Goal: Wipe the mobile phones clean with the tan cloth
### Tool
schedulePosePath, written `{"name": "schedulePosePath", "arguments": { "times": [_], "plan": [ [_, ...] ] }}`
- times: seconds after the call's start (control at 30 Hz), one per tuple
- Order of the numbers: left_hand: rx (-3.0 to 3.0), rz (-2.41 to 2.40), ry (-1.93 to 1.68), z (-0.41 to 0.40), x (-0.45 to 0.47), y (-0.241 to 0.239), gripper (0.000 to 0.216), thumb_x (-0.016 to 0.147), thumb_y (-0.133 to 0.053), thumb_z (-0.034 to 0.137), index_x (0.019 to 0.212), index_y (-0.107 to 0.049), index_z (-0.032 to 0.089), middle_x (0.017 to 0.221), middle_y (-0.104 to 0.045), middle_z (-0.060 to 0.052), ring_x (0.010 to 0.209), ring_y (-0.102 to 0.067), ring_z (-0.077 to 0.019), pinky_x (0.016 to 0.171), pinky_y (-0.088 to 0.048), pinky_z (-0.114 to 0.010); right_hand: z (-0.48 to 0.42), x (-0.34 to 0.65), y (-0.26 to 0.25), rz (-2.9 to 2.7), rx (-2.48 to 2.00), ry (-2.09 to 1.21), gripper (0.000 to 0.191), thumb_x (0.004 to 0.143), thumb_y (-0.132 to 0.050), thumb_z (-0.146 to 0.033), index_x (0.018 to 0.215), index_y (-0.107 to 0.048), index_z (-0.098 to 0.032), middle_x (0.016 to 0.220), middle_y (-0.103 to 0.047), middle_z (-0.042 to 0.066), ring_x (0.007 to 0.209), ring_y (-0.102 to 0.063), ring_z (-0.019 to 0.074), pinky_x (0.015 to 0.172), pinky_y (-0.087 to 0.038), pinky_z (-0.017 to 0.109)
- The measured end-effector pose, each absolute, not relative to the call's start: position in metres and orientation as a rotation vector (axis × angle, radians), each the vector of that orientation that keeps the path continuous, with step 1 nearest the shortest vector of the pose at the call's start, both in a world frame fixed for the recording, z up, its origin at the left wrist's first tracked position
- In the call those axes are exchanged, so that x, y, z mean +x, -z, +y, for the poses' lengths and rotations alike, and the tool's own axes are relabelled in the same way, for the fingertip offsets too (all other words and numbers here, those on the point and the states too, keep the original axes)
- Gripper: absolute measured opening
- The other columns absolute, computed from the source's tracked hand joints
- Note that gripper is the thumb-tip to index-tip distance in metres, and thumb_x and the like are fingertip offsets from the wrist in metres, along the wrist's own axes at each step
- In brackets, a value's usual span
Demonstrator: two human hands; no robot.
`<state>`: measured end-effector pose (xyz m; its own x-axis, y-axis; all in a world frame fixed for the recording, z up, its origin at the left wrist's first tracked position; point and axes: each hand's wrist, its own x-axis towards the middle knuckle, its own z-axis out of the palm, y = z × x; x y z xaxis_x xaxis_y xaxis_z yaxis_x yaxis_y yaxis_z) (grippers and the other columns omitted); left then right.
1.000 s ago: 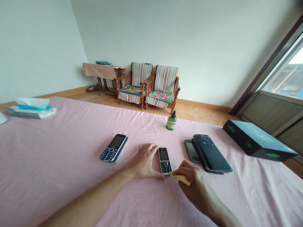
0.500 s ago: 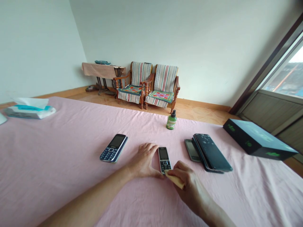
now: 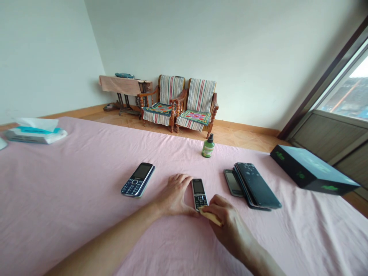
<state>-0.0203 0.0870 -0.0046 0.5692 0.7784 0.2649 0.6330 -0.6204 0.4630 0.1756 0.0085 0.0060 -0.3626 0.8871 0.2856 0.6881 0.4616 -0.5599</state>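
Observation:
A small black keypad phone (image 3: 199,193) lies face up on the pink cloth (image 3: 71,191). My left hand (image 3: 174,194) rests against the phone's left side, fingers curled along its edge and thumb at its near corner. My right hand (image 3: 222,218) pinches a small yellowish cloth pad (image 3: 209,215) and presses it onto the phone's lower keypad end.
A dark blue keypad phone (image 3: 138,179) lies to the left. A stack of dark smartphones (image 3: 251,185) lies to the right, a black box (image 3: 312,170) beyond. A green bottle (image 3: 208,146) stands at the far edge. A tissue pack (image 3: 36,131) sits far left. Two striped chairs (image 3: 181,105) stand by the wall.
My right hand with the yellowish pad has slid left and forward onto the phone's lower end. My left hand has stayed beside the phone.

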Motion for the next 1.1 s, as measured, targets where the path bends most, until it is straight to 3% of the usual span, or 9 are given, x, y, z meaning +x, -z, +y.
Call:
{"name": "schedulePosePath", "arguments": {
  "times": [0.17, 0.97, 1.1],
  "plan": [
    [2.502, 1.168, -0.659, 0.086, -0.019, 0.005, 0.084, 0.054, -0.078, 0.049, 0.127, -0.042, 0.024, 0.125, -0.052, -0.01, 0.117, -0.047, -0.0323, 0.101, -0.033, -0.044, 0.008, 0.168, -0.007, -2.164, -1.287, -0.496, 0.023, 0.088, -0.054, -0.01, 0.082, -0.072, -0.022, 0.079, -0.056, 0.003, 0.075, -0.054, 0.016, 0.067, -0.041, 0.028],
    [2.559, 1.137, -0.618, 0.087, -0.02, 0.003, 0.096, 0.046, -0.081, 0.056, 0.127, -0.041, 0.022, 0.126, -0.051, -0.011, 0.117, -0.046, -0.0334, 0.101, -0.033, -0.045, 0.018, 0.173, -0.003, -2.199, -1.335, -0.318, 0.023, 0.088, -0.053, -0.008, 0.091, -0.071, -0.022, 0.08, -0.054, 0.004, 0.073, -0.05, 0.0168, 0.066, -0.038, 0.027],
    [2.56, 1.141, -0.62, 0.087, -0.019, 0.003, 0.09, 0.054, -0.075, 0.06, 0.128, -0.04, 0.023, 0.126, -0.051, -0.011, 0.118, -0.046, -0.0334, 0.101, -0.032, -0.046, 0.018, 0.172, -0.002, -2.203, -1.318, -0.312, 0.024, 0.089, -0.051, -0.009, 0.09, -0.071, -0.022, 0.079, -0.053, 0.004, 0.072, -0.05, 0.0165, 0.065, -0.039, 0.027]
  ]
}}
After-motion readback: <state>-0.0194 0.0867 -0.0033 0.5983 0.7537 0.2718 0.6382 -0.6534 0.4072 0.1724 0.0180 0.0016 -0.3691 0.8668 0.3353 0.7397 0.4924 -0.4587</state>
